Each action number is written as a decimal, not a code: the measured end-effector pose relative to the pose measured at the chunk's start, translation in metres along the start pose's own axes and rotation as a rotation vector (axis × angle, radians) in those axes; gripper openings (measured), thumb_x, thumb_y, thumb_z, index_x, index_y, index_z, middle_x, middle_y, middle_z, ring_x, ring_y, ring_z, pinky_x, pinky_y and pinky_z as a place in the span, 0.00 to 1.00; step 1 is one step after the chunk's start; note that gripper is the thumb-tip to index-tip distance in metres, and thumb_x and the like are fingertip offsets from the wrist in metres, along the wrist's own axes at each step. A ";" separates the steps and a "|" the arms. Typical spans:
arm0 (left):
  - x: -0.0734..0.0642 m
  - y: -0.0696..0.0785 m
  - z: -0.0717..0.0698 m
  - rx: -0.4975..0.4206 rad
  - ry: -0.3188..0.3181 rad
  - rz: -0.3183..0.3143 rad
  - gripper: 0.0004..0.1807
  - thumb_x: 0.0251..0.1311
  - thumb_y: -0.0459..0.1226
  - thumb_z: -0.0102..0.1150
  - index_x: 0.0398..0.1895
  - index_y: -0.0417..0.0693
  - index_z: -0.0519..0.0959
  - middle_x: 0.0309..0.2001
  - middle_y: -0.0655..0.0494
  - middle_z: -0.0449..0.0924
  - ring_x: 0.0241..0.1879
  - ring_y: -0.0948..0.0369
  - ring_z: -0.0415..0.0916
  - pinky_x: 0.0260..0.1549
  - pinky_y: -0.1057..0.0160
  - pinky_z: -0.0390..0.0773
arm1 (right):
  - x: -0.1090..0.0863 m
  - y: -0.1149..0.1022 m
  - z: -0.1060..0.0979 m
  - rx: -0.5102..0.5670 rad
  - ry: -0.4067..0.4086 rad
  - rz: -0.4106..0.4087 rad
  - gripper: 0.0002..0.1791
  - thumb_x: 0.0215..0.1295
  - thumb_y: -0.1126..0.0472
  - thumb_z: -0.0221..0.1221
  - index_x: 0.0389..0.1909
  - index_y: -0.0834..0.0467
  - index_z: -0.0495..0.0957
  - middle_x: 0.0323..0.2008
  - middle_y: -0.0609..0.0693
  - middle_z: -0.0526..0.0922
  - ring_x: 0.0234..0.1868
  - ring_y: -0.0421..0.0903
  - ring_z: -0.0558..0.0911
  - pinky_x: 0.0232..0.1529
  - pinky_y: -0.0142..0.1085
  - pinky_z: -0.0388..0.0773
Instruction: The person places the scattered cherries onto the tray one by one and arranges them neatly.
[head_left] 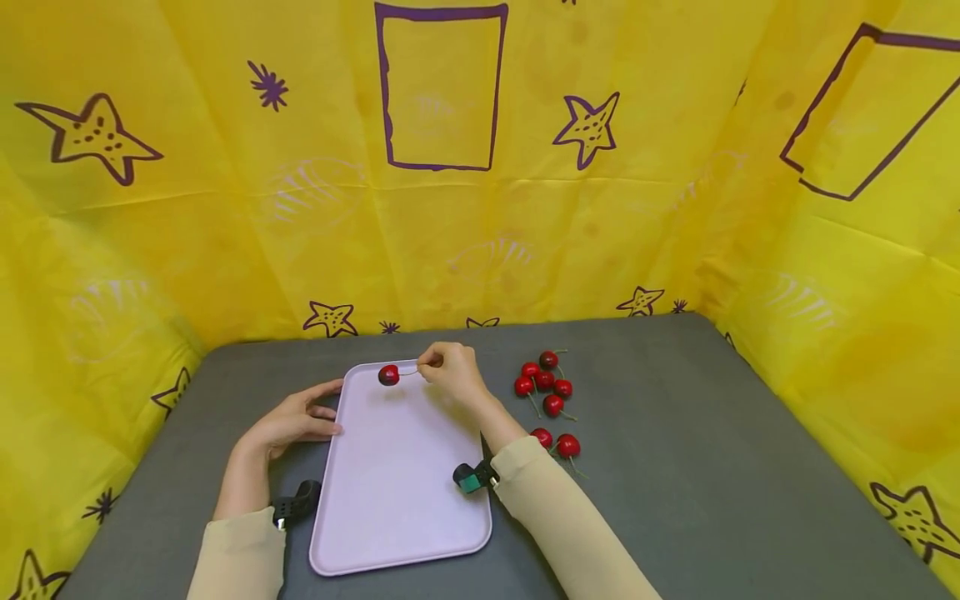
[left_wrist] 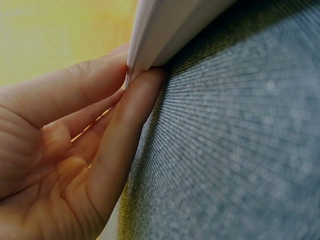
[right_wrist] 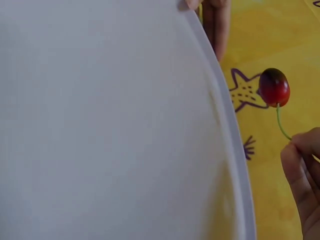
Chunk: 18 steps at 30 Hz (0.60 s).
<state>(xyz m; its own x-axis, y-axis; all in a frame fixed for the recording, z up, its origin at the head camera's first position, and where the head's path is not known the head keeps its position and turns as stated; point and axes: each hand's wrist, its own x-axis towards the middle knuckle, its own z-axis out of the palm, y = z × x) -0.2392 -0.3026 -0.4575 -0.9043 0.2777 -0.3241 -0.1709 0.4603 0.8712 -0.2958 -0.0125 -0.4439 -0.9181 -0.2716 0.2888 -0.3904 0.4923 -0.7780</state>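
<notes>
My right hand (head_left: 453, 372) pinches a dark red cherry (head_left: 388, 375) by its thin stem over the far end of a pale lilac tray (head_left: 397, 467). In the right wrist view the cherry (right_wrist: 274, 87) stands out from the fingertips (right_wrist: 295, 150) on its green stem. At the tray's left edge, my left hand (head_left: 296, 421) holds the rim. The left wrist view shows its fingers (left_wrist: 135, 100) against the rim (left_wrist: 145, 40), some on the outer side and one reaching over the top. No cherries lie on the tray's visible surface.
Several red cherries (head_left: 544, 381) with stems lie in a group right of the tray. Two more cherries (head_left: 567, 445) lie nearer, beside the right sleeve (head_left: 570, 517). A grey cloth (head_left: 712, 450) covers the table, and a yellow patterned curtain (head_left: 450, 225) encloses its far side and both sides.
</notes>
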 end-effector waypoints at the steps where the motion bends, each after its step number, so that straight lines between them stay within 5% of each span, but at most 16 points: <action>1: 0.000 0.000 0.000 -0.001 0.001 0.000 0.50 0.57 0.36 0.69 0.78 0.43 0.49 0.51 0.40 0.77 0.43 0.61 0.79 0.46 0.62 0.86 | 0.001 -0.001 0.003 -0.004 0.003 0.009 0.03 0.60 0.63 0.66 0.32 0.56 0.87 0.31 0.50 0.89 0.29 0.36 0.80 0.31 0.22 0.77; 9: -0.001 0.001 0.002 -0.011 -0.005 0.012 0.50 0.57 0.36 0.68 0.78 0.42 0.48 0.53 0.37 0.77 0.43 0.60 0.80 0.46 0.62 0.86 | 0.003 -0.003 0.023 -0.022 0.042 0.086 0.03 0.60 0.61 0.65 0.29 0.52 0.87 0.29 0.46 0.88 0.29 0.35 0.79 0.32 0.23 0.75; 18: -0.002 0.002 0.001 -0.009 0.004 0.008 0.50 0.56 0.35 0.69 0.78 0.42 0.49 0.52 0.37 0.77 0.42 0.61 0.79 0.46 0.62 0.86 | 0.008 0.001 0.031 -0.043 0.095 0.084 0.03 0.59 0.62 0.65 0.29 0.54 0.87 0.29 0.47 0.89 0.28 0.35 0.79 0.31 0.23 0.75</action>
<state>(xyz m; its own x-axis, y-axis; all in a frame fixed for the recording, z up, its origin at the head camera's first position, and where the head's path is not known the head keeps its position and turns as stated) -0.2372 -0.3014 -0.4551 -0.9073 0.2779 -0.3156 -0.1670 0.4505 0.8770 -0.3016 -0.0395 -0.4594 -0.9493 -0.1491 0.2769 -0.3125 0.5456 -0.7776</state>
